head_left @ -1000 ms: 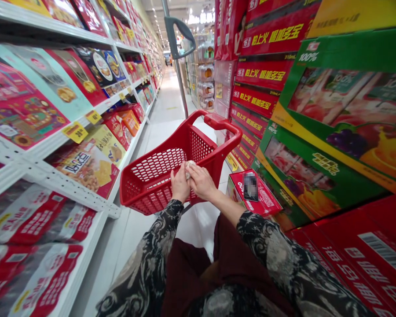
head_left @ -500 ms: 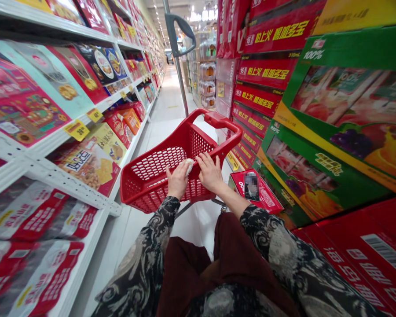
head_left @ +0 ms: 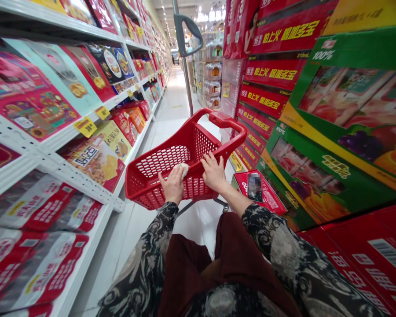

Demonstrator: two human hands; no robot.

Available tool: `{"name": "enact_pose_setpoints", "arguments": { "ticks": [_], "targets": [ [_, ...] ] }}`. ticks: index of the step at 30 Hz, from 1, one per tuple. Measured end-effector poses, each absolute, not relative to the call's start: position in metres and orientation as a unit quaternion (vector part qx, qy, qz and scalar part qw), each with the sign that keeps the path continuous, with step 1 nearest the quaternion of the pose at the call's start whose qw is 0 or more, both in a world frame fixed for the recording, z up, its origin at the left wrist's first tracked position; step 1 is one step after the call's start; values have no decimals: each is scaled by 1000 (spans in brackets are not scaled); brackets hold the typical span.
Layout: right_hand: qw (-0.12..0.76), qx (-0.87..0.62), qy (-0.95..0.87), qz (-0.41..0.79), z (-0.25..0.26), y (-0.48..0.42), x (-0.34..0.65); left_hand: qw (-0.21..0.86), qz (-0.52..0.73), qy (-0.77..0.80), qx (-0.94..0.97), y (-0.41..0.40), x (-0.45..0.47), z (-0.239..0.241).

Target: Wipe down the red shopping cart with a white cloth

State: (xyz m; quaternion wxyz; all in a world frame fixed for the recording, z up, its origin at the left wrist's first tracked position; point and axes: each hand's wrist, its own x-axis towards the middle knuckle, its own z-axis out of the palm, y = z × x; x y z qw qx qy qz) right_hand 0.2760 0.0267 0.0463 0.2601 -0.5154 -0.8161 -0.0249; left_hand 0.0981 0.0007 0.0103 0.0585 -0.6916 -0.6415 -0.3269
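A red plastic shopping basket (head_left: 141, 190) with perforated walls stands ahead of me on a wheeled frame, its handle toward the far right. My left hand (head_left: 173, 184) presses a crumpled white cloth (head_left: 185, 169) on the near rim, its fingers curved over it. To the right of it, my right hand (head_left: 214, 172) rests on the same rim with fingers spread and no object in it. A grey pole with a dark loop grip (head_left: 188, 37) rises behind the basket. The basket's inside shows no goods.
Shelves (head_left: 57, 149) with boxed cookies and bagged goods line the left side. Stacked red drink cartons (head_left: 267, 72) and green juice boxes (head_left: 343, 171) stand close on the right. A red box (head_left: 267, 196) sits low beside the basket. The white-floored aisle (head_left: 176, 90) runs ahead.
My left hand has slid the cloth leftward along the basket's near rim, away from my right hand. The right hand keeps its place on the rim. The view has shifted slightly.
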Motion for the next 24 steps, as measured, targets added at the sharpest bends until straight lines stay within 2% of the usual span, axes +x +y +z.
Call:
{"name": "enact_pose_setpoints", "arguments": {
  "ticks": [6,15,21,24],
  "targets": [
    [255,-508,-823,-19,45,23,279,57,-327,-619,-712,6,117,11],
    [259,-505,-823,-14,45,23,279,123,-310,-690,-642,-28,34,-1],
    [287,-500,-817,2,56,13,268,46,-341,-635,-692,-9,93,25],
    [336,-476,-810,66,61,6,261,6,-379,-644,-665,-1,132,41]
  ]
}}
